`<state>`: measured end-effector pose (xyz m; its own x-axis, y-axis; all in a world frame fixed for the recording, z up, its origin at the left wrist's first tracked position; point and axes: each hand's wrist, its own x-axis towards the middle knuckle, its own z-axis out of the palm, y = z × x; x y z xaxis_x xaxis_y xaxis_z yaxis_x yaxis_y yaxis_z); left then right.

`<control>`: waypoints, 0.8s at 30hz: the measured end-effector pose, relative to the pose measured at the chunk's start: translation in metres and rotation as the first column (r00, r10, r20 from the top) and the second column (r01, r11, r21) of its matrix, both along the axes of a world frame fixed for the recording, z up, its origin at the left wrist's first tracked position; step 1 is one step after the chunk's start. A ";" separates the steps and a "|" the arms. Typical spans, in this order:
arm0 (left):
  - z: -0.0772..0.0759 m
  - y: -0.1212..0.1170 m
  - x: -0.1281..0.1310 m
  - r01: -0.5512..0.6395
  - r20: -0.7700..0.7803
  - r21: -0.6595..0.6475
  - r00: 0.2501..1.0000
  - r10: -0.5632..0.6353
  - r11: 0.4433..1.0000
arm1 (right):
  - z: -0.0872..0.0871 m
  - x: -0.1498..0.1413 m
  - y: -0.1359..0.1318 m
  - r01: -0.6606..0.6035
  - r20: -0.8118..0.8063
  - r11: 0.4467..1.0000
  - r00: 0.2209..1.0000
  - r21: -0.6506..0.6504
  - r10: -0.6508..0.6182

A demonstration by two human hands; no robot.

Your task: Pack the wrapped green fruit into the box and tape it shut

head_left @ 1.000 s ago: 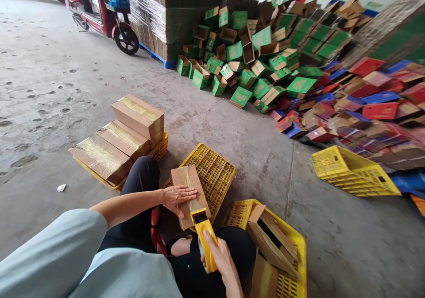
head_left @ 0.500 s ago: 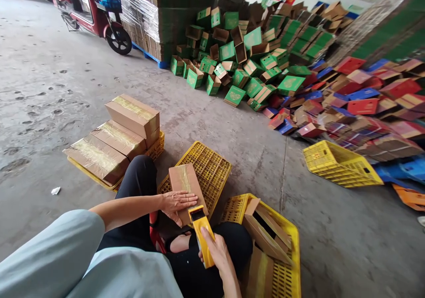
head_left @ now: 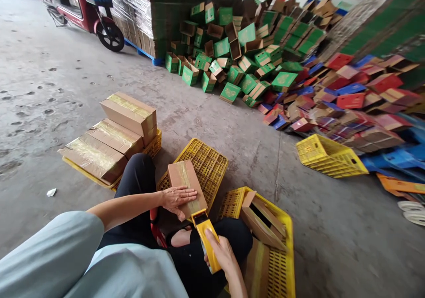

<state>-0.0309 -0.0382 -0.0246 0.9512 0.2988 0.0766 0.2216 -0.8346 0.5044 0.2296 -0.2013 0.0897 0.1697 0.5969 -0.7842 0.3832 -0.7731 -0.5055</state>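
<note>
A brown cardboard box lies on an upturned yellow crate in front of me, with a strip of yellowish tape along its top. My left hand rests flat on the box, fingers stretched out. In my right hand is a yellow tape dispenser, gripped around its body. The dispenser's head is at the near end of the box. Whether it touches the cardboard I cannot tell.
Several taped boxes sit on a yellow crate at my left. By my right knee, another yellow crate holds an open carton. Piled green cartons, red and blue cartons, a yellow crate and a red scooter stand farther off.
The tape dispenser in my right hand has shifted slightly down and right, toward the box's near edge. My left hand stays flat on the box. The view has turned a little.
</note>
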 end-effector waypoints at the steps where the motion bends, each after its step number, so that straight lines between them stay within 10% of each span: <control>1: 0.002 -0.001 0.000 -0.001 -0.005 0.002 1.000 0.001 1.000 | -0.002 0.000 0.000 0.003 0.008 1.000 1.000 -0.003 -0.003; 10: 0.004 -0.029 0.011 -0.048 -0.039 0.041 0.998 0.049 0.998 | 0.000 -0.005 0.004 0.018 0.042 1.000 0.999 -0.012 -0.018; 15: 0.000 -0.002 0.010 -0.211 -0.082 0.009 0.974 0.212 0.977 | -0.004 -0.006 -0.003 0.031 0.024 0.999 0.999 0.021 -0.031; 19: 0.002 0.049 -0.003 -0.677 -0.043 0.021 0.734 0.677 0.736 | -0.010 -0.007 -0.009 0.040 -0.005 0.999 0.999 0.035 -0.040; 24: 0.004 0.079 -0.009 -0.835 -0.202 -0.067 0.547 0.812 0.545 | -0.009 -0.009 -0.011 0.079 -0.008 0.996 0.997 0.034 -0.079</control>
<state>-0.0398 0.0411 -0.0208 0.2746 0.9516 -0.1378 0.8466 -0.1713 0.5039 0.2205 -0.2125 0.0807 0.2123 0.6084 -0.7647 0.3184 -0.7829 -0.5345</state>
